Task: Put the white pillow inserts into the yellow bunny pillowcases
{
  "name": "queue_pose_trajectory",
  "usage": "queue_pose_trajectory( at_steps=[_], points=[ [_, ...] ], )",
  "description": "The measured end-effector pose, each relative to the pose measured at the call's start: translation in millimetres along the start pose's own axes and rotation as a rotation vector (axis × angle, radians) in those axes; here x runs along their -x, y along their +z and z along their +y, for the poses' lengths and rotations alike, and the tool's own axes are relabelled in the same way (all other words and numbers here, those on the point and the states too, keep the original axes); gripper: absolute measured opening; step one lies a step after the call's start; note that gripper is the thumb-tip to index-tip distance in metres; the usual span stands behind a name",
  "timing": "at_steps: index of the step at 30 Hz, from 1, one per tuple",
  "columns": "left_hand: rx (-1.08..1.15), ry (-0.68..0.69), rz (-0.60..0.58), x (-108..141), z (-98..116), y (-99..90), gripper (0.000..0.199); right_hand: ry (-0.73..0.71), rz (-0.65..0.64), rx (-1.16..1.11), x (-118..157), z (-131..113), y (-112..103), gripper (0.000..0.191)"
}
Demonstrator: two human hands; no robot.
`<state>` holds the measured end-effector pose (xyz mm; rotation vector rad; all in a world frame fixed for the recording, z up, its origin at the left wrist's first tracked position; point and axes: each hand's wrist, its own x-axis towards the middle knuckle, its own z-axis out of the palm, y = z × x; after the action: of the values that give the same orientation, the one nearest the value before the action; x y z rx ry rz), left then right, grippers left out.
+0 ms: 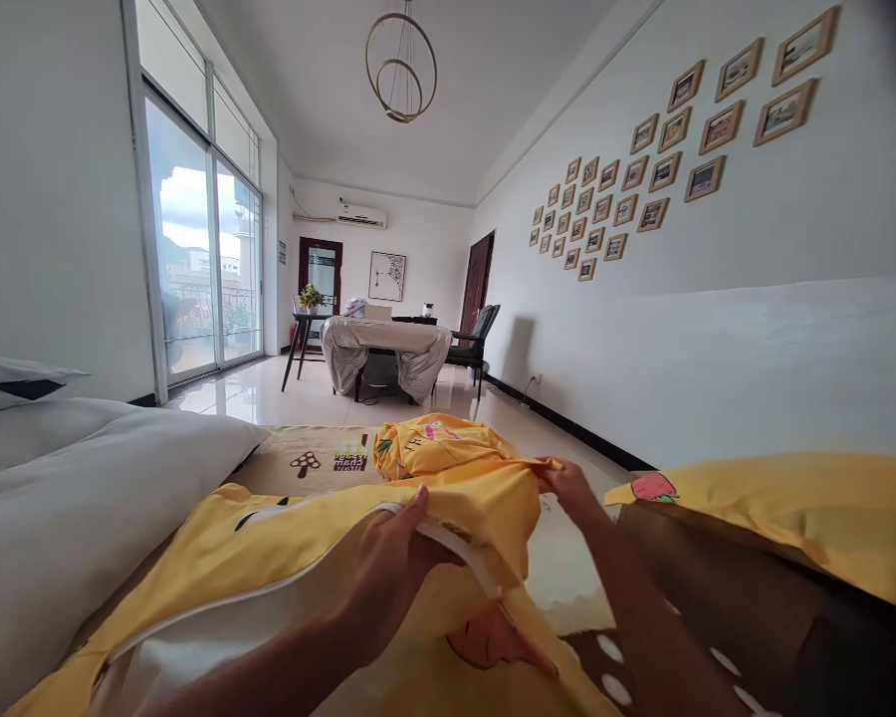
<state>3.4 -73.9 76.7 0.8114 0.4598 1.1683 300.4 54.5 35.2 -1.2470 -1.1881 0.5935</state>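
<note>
A yellow fabric cover [306,528] with printed fruit pictures lies spread in front of me, with a long opening edged by a white strip. My left hand [388,563] is closed on that edge, its thumb on top and its fingers inside the opening. Farther right, my right hand [569,490] pinches the cover's far right edge and holds it raised. Between both hands the fabric is stretched, with a pink printed figure below. Beyond the cover is a bunched yellow cloth [437,446]; whether it is a separate piece I cannot tell.
Plump white pillows [82,498] lie on the left. A yellow pillow [806,508] rests on a brown surface at right. Under the cloth shows a beige printed sheet [306,460]. Farther off stand a covered table [384,334] and a dark chair [479,337].
</note>
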Motion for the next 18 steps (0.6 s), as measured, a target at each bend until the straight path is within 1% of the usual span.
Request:
queue_pose_trajectory(
  at_steps=[2, 4, 6, 8, 10, 12, 14, 16, 18],
  points=[
    [0.054, 0.037, 0.031, 17.5, 12.5, -4.0, 0.033, -0.014, -0.048, 0.017, -13.0, -28.9, -10.5, 0.038],
    [0.083, 0.053, 0.034, 33.6, 21.9, -9.0, 0.032, -0.041, -0.096, 0.036, -21.6, -58.8, -17.2, 0.037],
    [0.081, 0.073, -0.011, 47.7, 27.4, -13.5, 0.031, -0.078, -0.122, 0.07, -25.3, -84.1, -18.5, 0.036],
    [0.066, 0.094, -0.044, 58.9, 28.5, -17.4, 0.031, -0.124, -0.106, 0.121, -25.6, -100.8, -14.7, 0.032],
    [0.056, 0.084, -0.039, 67.1, 25.8, -22.0, 0.031, -0.181, -0.037, 0.194, -23.8, -108.7, -7.4, 0.026],
    [0.048, 0.041, -0.017, 72.8, 21.4, -29.5, 0.034, -0.259, 0.077, 0.291, -20.0, -111.5, 2.3, 0.021],
    [-0.016, 0.021, 0.0, 76.6, 17.7, -41.7, 0.037, -0.357, 0.207, 0.409, -13.7, -114.2, 12.4, 0.018],
    [-0.165, 0.048, 0.02, 78.1, 18.0, -58.8, 0.041, -0.464, 0.303, 0.526, -4.9, -119.7, 20.6, 0.014],
    [-0.361, 0.1, 0.052, 75.3, 25.2, -78.3, 0.045, -0.553, 0.337, 0.61, 5.2, -127.4, 24.3, 0.008]
  ],
)
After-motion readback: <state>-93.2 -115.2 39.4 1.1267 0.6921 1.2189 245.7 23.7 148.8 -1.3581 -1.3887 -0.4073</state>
